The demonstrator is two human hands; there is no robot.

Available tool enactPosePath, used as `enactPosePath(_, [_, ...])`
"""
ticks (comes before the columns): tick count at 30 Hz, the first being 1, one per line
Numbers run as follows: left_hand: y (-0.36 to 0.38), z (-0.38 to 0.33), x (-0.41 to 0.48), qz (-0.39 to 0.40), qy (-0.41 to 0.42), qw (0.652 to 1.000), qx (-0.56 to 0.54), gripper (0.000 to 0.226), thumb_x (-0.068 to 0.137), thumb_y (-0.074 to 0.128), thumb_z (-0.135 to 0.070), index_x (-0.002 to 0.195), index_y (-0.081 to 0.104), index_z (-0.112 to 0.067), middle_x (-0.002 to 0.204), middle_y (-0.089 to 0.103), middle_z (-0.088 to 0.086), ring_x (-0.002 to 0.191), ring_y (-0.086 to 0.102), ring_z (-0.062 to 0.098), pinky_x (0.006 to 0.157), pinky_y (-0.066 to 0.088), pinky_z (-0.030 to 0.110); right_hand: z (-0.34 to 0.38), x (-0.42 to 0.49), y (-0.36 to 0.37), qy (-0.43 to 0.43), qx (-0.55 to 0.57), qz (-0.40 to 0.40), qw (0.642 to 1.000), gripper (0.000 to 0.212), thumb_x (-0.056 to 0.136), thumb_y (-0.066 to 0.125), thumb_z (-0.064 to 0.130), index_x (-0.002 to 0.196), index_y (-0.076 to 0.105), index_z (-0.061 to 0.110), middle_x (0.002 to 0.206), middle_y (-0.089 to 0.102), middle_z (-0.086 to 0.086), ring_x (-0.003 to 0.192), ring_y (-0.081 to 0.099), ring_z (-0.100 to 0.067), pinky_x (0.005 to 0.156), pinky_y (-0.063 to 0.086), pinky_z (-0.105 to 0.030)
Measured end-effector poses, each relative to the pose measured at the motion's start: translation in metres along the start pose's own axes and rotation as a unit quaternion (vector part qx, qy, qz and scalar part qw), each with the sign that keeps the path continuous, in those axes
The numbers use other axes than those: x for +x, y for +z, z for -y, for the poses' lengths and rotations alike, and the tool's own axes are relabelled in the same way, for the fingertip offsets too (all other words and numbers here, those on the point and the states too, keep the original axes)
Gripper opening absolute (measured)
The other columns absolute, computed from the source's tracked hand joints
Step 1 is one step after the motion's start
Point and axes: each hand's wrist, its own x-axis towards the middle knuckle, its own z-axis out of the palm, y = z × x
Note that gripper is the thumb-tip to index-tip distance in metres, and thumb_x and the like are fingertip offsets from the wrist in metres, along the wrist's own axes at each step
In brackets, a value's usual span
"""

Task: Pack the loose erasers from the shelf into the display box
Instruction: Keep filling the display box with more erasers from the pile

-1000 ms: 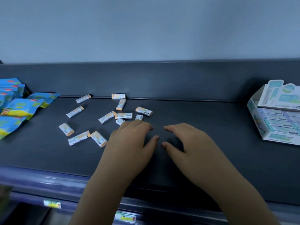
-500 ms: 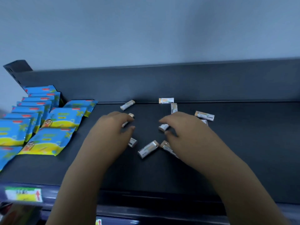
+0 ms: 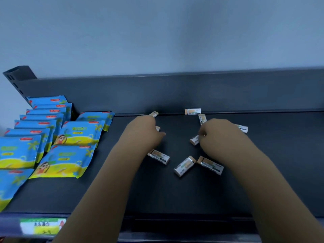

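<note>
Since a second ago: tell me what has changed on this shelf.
Both hands moved forward across the shelf into the loose erasers. The left hand now covers some at the left, and the right hand curls over others at the right; whether either grips one cannot be told. The camera swung left: the display box left view, and more blue packets show. The eraser at the back wall stayed put.

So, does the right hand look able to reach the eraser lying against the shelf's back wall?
Probably yes. The eraser at the back wall lies uncovered just beyond the right hand. Only a second eraser lies between them, and nothing stands over it.
</note>
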Motion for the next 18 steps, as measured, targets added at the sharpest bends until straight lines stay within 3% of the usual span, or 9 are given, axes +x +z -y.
enactPosePath(3, [0.003,0.004,0.007,-0.014,0.001,1.000,0.022,0.033,0.089,0.067,-0.034,0.068,0.051,-0.015,0.069,0.048,0.002,0.062,0.044,0.017,0.049,0.026,0.029,0.002,-0.001,0.002,0.007,0.005,-0.005,1.000,0.028,0.089,0.051,0.017,0.113,0.064,0.021,0.112,0.064,-0.004,0.100,0.061,-0.027,0.081,0.055,-0.038])
enactPosePath(5, [0.003,0.004,0.006,-0.031,0.011,0.999,0.024,0.028,0.089,0.066,-0.034,0.074,0.062,-0.010,0.071,0.055,0.004,0.064,0.051,0.020,0.051,0.035,0.030,0.001,-0.001,0.003,0.002,0.006,-0.001,1.000,0.036,0.087,0.051,0.013,0.120,0.061,0.025,0.118,0.063,-0.003,0.106,0.061,-0.027,0.082,0.054,-0.037])
enactPosePath(9, [0.001,-0.002,-0.008,-0.053,0.040,0.997,-0.047,0.016,0.087,0.068,-0.032,0.086,0.073,-0.017,0.086,0.071,0.003,0.084,0.065,0.023,0.072,0.055,0.036,-0.003,0.004,0.003,-0.016,-0.011,-0.004,1.000,0.042,0.088,0.052,0.011,0.124,0.061,0.030,0.123,0.062,-0.002,0.110,0.061,-0.027,0.082,0.054,-0.038])
enactPosePath(12, [0.002,-0.007,-0.018,-0.057,0.045,0.991,-0.114,0.004,0.083,0.068,-0.030,0.085,0.070,-0.029,0.087,0.071,-0.008,0.086,0.067,0.016,0.078,0.057,0.039,-0.007,0.009,0.004,-0.027,-0.022,-0.008,0.999,0.034,0.089,0.053,0.016,0.117,0.063,0.032,0.116,0.062,-0.003,0.103,0.061,-0.027,0.074,0.050,-0.035])
enactPosePath(18, [0.002,-0.024,-0.028,-0.074,0.072,0.981,-0.166,0.011,0.080,0.069,-0.024,0.085,0.069,-0.033,0.085,0.071,-0.016,0.086,0.065,0.006,0.078,0.053,0.033,-0.014,0.019,0.004,-0.080,-0.027,0.023,0.996,0.032,0.088,0.059,0.015,0.113,0.067,0.033,0.117,0.058,0.001,0.107,0.061,-0.026,0.088,0.055,-0.041])
